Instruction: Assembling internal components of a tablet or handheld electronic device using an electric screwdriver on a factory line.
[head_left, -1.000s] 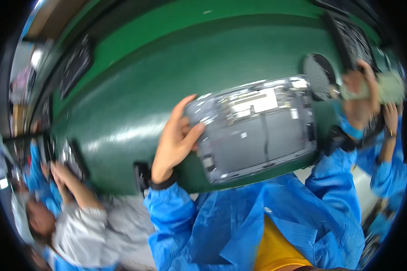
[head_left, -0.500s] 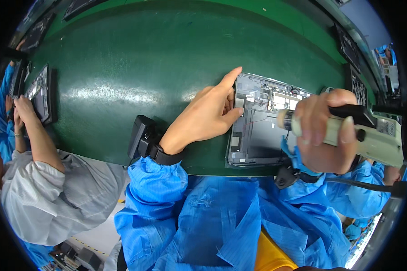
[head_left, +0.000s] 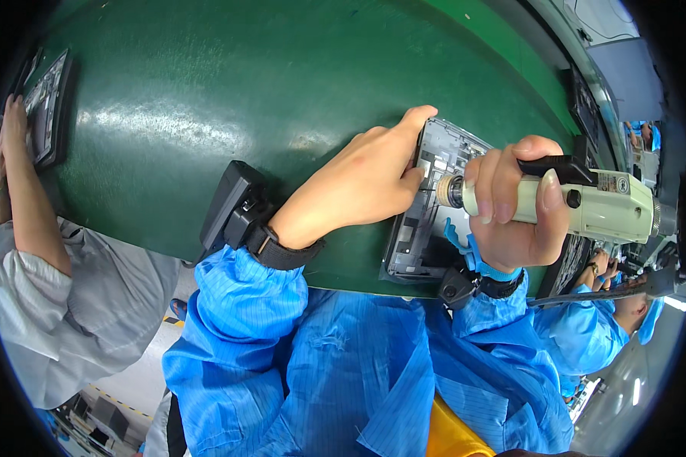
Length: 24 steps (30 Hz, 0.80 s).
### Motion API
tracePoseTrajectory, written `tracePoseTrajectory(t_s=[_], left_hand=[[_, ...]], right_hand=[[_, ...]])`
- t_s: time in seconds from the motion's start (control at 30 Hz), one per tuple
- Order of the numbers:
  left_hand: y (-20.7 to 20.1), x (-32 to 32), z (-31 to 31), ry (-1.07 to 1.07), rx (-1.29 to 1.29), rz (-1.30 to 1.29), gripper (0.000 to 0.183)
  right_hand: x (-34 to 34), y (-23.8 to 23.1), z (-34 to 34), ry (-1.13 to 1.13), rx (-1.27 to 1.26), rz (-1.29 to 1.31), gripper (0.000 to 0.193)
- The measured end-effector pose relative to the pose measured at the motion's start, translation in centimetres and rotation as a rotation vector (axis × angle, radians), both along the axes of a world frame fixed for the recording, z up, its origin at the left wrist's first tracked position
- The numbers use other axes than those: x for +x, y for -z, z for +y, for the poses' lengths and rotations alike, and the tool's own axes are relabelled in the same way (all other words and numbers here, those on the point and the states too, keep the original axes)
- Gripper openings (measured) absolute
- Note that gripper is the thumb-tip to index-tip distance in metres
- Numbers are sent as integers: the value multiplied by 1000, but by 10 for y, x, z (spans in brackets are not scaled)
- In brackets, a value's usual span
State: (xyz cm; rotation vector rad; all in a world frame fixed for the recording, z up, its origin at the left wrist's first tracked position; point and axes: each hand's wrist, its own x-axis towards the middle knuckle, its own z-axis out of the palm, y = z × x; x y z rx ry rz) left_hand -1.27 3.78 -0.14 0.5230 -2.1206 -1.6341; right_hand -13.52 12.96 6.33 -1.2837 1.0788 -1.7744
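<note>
An opened laptop base (head_left: 409, 240), dark grey with its inner parts bare, sits at the table's near edge, right of centre. My left hand (head_left: 354, 183) grips its left side, the index finger reaching to the far corner and the thumb bent over the edge. In my right hand (head_left: 520, 209) is a pale green electric screwdriver (head_left: 613, 209), held nearly level over the base with its front end to the left. Its body and my right hand hide much of the base. Whether the screwdriver's tip touches anything, I cannot tell.
On the green table (head_left: 206, 68), at far left, a co-worker's hands (head_left: 15, 141) rest at another opened laptop base (head_left: 47, 114). Dark panels (head_left: 583, 103) stand along the right side. A person in blue (head_left: 587, 335) works at lower right.
My right hand and the screwdriver have moved left, and the tool now lies more level. The laptop base's far corner has shifted right with my left hand. The whole view has turned a little.
</note>
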Motion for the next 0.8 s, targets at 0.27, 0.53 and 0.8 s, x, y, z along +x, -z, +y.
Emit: tracePoseTrajectory(t_s=[0.27, 0.53, 0.8], left_hand=[[-1, -2, 1, -15, -7, 4, 60], [-2, -1, 1, -26, -17, 6, 59], [-1, -4, 1, -39, -33, 42, 59]], right_hand=[[1, 1, -1, -15, -11, -7, 35], [5, 0, 0, -11, -18, 62, 33], [9, -2, -4, 29, -22, -4, 34]])
